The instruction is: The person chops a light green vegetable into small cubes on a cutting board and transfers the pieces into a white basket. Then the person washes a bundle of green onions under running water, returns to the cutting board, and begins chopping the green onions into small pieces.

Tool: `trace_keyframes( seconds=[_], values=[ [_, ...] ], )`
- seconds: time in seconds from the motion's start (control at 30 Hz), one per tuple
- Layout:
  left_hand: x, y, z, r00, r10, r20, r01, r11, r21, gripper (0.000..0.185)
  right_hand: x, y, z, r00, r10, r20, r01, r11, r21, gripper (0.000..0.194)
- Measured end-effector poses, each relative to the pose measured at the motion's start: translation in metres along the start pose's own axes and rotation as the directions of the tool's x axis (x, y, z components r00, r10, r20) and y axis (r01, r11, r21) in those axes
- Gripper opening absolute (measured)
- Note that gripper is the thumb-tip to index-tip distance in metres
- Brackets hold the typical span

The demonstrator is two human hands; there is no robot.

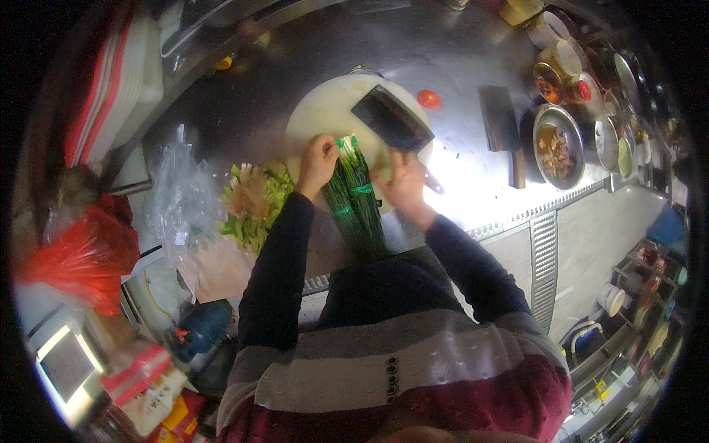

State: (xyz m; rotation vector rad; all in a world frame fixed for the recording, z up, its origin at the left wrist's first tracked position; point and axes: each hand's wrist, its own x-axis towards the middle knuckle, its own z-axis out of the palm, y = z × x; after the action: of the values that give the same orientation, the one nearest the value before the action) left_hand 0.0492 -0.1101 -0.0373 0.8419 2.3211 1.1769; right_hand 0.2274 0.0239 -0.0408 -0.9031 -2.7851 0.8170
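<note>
Bundles of long green stalks, perhaps garlic chives (357, 205), lie bound with green ties, their pale ends on a round white cutting board (313, 105). At those pale ends my left hand (319, 163) pinches a green tie between its fingers. My right hand (406, 183) rests to the right of the bundles with its fingers spread, blurred, beside a cleaver (393, 119) whose dark blade lies across the board. Whether its fingertips touch the cleaver cannot be told. Left of the bundles is a heap of leafy greens (257, 202).
A second cleaver (498, 119) lies on the metal counter at the right, near a metal bowl of food pieces (555, 149) and several containers. A tomato (428, 99) sits beyond the board. Clear plastic bags (185, 199) and a red bag (105, 249) are at the left.
</note>
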Motion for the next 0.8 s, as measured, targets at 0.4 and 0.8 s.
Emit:
trace_keyframes(
  seconds=[0.4,0.8],
  values=[
    [-0.062,-0.037,-0.127,0.879,-0.321,-0.353,-0.03,0.702,-0.712,0.012,0.024,0.019,0.009,0.892,-0.123,0.435,-0.282,0.6,0.749,0.071],
    [-0.103,-0.072,-0.072,0.955,-0.164,-0.247,0.233,0.931,0.28,0.044,0.015,0.014,-0.015,0.985,-0.139,-0.099,0.133,0.989,-0.062,0.057]
  ],
)
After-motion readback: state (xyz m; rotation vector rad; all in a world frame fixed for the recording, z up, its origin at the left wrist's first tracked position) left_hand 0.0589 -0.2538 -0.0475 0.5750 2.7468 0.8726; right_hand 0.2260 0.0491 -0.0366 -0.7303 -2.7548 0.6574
